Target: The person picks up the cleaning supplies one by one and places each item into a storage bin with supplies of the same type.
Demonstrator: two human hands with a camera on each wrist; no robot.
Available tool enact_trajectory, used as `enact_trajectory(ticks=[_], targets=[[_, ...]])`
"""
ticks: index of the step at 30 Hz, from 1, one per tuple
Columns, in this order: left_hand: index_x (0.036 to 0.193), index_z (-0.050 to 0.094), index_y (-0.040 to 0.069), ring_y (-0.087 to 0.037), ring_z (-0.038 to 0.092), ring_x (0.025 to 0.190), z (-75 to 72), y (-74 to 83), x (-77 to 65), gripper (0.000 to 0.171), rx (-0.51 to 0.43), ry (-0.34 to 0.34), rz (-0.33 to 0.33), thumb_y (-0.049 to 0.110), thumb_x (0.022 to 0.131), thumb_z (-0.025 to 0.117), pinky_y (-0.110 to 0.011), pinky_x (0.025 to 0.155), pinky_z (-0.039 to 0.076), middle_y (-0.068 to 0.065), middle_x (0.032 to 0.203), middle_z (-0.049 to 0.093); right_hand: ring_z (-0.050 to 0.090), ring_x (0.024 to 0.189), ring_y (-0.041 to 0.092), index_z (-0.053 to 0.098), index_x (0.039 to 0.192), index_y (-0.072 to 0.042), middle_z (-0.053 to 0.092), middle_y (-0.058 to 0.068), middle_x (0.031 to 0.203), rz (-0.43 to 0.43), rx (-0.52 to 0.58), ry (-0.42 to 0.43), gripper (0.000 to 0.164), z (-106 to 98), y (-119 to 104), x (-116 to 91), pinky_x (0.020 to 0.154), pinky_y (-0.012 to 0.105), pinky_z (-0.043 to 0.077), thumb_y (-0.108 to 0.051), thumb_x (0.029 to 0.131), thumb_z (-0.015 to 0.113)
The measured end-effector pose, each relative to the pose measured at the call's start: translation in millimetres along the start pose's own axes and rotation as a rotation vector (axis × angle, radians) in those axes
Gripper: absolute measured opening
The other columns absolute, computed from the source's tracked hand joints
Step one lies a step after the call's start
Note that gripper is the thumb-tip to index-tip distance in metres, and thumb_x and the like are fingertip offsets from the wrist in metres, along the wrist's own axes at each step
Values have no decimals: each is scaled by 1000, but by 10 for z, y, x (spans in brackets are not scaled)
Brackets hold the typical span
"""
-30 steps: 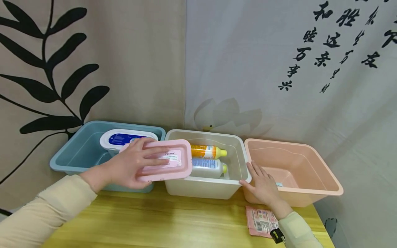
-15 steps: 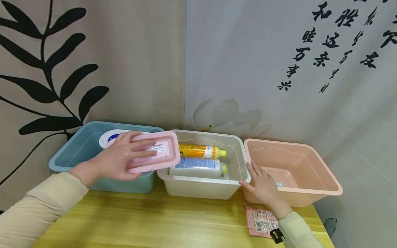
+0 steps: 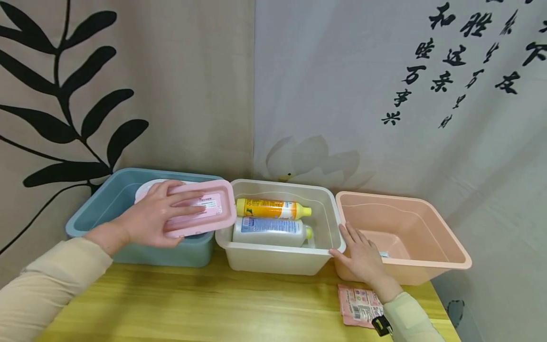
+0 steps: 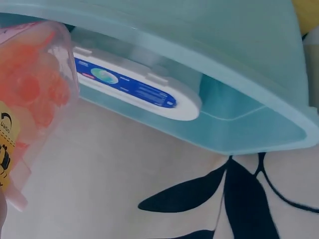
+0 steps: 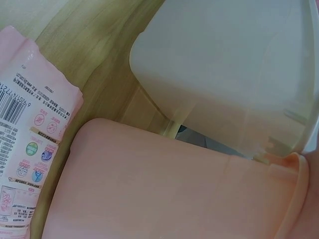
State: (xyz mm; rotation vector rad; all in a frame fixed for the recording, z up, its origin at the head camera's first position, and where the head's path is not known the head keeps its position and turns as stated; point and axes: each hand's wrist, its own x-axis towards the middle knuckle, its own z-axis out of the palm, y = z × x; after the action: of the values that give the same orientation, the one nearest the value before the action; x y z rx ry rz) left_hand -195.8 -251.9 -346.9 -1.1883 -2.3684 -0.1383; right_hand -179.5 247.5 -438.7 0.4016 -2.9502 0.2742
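Observation:
My left hand grips a clear plastic tub with a pink lid, held over the right end of the blue bin. Through its side in the left wrist view, the tub shows orange-pink contents. Below it in the blue bin lies a white-lidded box with a blue label, mostly covered by my hand and the tub in the head view. My right hand rests, fingers extended, where the rims of the white bin and the peach bin meet.
An orange bottle and a white bottle with a yellow-green cap lie inside the white bin. On the wooden table, a pink packet sits in front of the peach bin. Printed curtains hang behind.
My left hand has carried the pink-lidded tub leftward, from over the white bin to over the blue bin, uncovering the bottles. My right hand has stayed in place.

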Motion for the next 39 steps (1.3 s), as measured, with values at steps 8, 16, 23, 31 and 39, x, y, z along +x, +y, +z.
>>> enact_trajectory(ticks=[8, 16, 23, 31, 39], targets=[[123, 60, 28, -34, 38, 115, -18, -101, -113, 72, -3, 31, -25, 34, 53, 76, -54, 88, 32, -4, 125, 60, 35, 134, 41, 29, 147, -7, 26, 18, 152, 7, -10, -18, 78, 19, 12, 7, 98, 63, 35, -54, 88, 51], [123, 59, 29, -35, 36, 115, -82, -175, -192, 71, 15, -27, -123, 37, 54, 77, -56, 86, 33, -5, 126, 57, 35, 134, 41, 30, 146, -7, 28, 18, 152, 2, -16, -5, 77, 14, 19, 8, 98, 62, 36, -53, 88, 52], [125, 57, 29, -35, 35, 116, -66, -234, -246, 73, 15, -69, -141, 36, 55, 78, -57, 86, 32, -6, 128, 55, 37, 133, 40, 32, 146, -7, 30, 18, 151, -3, -16, 14, 77, -6, 0, -4, 97, 61, 38, -52, 88, 53], [123, 58, 27, -34, 34, 117, 33, -271, -264, 72, 42, -108, -116, 37, 55, 78, -57, 87, 34, -5, 127, 56, 35, 133, 42, 30, 146, -6, 29, 19, 151, -8, -10, 8, 77, 8, 7, -9, 97, 62, 37, -53, 88, 53], [126, 56, 26, -34, 34, 115, 102, -332, -280, 76, 13, -105, -101, 38, 55, 77, -56, 87, 33, -5, 128, 55, 34, 134, 39, 29, 146, -8, 29, 17, 151, 7, -14, -1, 78, 44, 22, 4, 100, 61, 35, -53, 88, 53]])
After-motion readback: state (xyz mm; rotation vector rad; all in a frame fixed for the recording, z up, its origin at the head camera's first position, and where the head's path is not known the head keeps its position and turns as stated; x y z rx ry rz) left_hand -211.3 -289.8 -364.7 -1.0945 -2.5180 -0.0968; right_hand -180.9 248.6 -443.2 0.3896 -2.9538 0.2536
